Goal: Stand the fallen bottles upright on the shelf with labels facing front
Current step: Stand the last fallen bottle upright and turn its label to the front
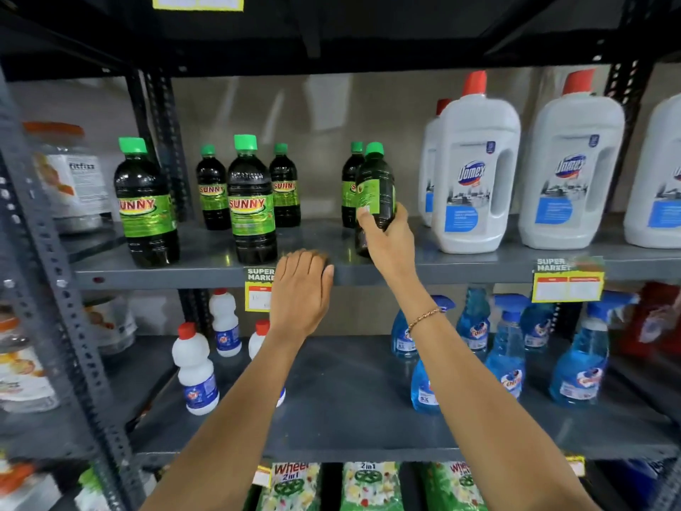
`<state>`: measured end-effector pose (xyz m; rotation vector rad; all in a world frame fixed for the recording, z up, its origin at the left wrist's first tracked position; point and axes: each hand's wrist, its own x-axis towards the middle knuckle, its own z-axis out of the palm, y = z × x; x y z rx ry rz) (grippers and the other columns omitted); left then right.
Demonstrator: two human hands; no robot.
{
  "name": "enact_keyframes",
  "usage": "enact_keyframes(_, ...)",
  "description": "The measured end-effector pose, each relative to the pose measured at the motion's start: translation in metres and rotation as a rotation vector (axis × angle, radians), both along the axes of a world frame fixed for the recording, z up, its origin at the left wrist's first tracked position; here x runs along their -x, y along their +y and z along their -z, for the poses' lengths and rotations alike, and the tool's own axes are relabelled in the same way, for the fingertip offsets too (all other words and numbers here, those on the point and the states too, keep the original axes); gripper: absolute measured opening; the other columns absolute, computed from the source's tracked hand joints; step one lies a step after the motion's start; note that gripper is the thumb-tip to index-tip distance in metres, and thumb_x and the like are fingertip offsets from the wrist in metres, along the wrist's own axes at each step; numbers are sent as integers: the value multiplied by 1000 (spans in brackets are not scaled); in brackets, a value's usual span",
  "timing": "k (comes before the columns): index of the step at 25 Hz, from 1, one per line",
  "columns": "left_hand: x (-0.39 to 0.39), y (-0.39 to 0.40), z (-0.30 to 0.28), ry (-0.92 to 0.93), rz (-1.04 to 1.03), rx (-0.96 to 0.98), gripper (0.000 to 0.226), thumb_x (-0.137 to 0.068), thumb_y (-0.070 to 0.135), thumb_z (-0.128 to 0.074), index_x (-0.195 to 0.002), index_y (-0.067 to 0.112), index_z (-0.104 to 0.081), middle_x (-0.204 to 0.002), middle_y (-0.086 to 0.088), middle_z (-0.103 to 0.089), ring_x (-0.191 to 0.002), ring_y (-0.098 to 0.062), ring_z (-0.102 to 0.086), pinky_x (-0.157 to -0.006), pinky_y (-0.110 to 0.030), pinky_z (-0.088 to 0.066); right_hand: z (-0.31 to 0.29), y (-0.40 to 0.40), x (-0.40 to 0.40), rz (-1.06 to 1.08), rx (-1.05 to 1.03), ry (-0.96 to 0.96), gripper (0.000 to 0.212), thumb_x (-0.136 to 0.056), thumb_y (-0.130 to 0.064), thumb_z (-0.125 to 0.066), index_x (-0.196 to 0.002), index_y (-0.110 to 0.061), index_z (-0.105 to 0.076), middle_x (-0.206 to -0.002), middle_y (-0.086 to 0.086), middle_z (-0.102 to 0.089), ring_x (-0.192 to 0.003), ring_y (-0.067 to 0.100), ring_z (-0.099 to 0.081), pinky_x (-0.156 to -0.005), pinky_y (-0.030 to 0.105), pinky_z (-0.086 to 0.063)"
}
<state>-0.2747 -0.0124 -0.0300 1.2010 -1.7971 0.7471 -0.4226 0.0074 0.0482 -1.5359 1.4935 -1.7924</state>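
Observation:
My right hand (387,241) grips a dark bottle (376,189) with a green cap. It stands nearly upright on the grey shelf (460,265), its green label turned sideways to the left. Just behind it stands another such bottle (349,186). Several dark Sunny bottles stand upright with labels facing front: one at the left (145,204), one in the middle (251,201), two further back (212,189) (283,186). My left hand (301,289) rests palm down over the shelf's front edge, fingers curled onto it, holding nothing.
Large white Domex jugs (475,167) (569,164) stand right of the held bottle. Price tags (258,289) (567,280) hang from the shelf edge. The shelf below carries small white bottles (195,370) and blue spray bottles (506,344). A black upright post (162,142) stands at the left.

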Motion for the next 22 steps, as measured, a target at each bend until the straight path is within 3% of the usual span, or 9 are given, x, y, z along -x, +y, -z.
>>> enact_keyframes(3, 3, -3, 4, 52, -41, -1, 33, -100, 30, -31, -100, 11, -57, -97, -8, -61, -84, -29, -52, -82, -38, -36, 3, -6, -2, 11, 22, 58, 73, -79, -63, -51, -130, -13, -39, -116, 4, -63, -109, 27, -58, -90, 44, -50)
enact_keyframes(6, 5, -6, 6, 64, -27, 54, 32, -99, 29, -33, -98, 9, -58, -95, -9, -61, -80, -29, -51, -80, -38, -36, 4, -8, 1, 28, 69, 146, 66, -86, -46, -59, -136, -11, -34, -120, 6, -60, -107, 25, -59, -87, 37, -50)
enact_keyframes(10, 6, -5, 6, 98, 14, 126, 27, -97, 27, -38, -97, 9, -59, -95, -8, -62, -80, -27, -50, -80, -36, -35, -3, -19, 7, 30, -28, 229, 92, -80, -33, -72, -147, -5, -15, -131, 9, -55, -118, 26, -55, -96, 37, -44)
enact_keyframes(13, 5, -5, 6, 85, 31, 126, 28, -98, 27, -37, -98, 9, -60, -96, -7, -63, -81, -26, -52, -80, -35, -34, -12, -25, 6, -4, -97, 294, 82, -67, -40, -80, -131, -11, -38, -124, 7, -57, -114, 25, -57, -95, 39, -47)
enact_keyframes(14, 4, -6, 5, 83, 34, 117, 29, -98, 27, -37, -99, 9, -60, -98, -7, -63, -83, -26, -52, -81, -35, -34, -12, -25, 5, -38, -110, 290, 86, -64, -43, -81, -131, -13, -38, -125, 6, -56, -115, 23, -56, -97, 41, -47)
enact_keyframes(15, 3, -6, 6, 82, 34, 101, 31, -98, 27, -36, -100, 9, -60, -99, -7, -64, -84, -26, -53, -81, -35, -35, -10, -24, 5, -99, -138, 269, 93, -64, -43, -82, -137, -12, -32, -130, 4, -54, -118, 22, -54, -100, 40, -45)
enact_keyframes(18, 3, -6, 7, 80, 36, 78, 32, -99, 28, -36, -103, 8, -61, -102, -8, -64, -87, -27, -54, -83, -35, -34, -8, -22, 9, -265, -224, 99, 115, -77, -29, -77, -150, -10, 9, -144, 3, -44, -132, 19, -42, -104, 29, -33)
enact_keyframes(22, 2, -7, 8, 64, 46, 94, 33, -99, 27, -35, -105, 8, -61, -105, -9, -64, -94, -29, -57, -85, -36, -35, -9, -23, 17, -292, -250, 16, 109, -84, -17, -70, -149, -10, 18, -146, 8, -43, -129, 17, -41, -96, 24, -27)
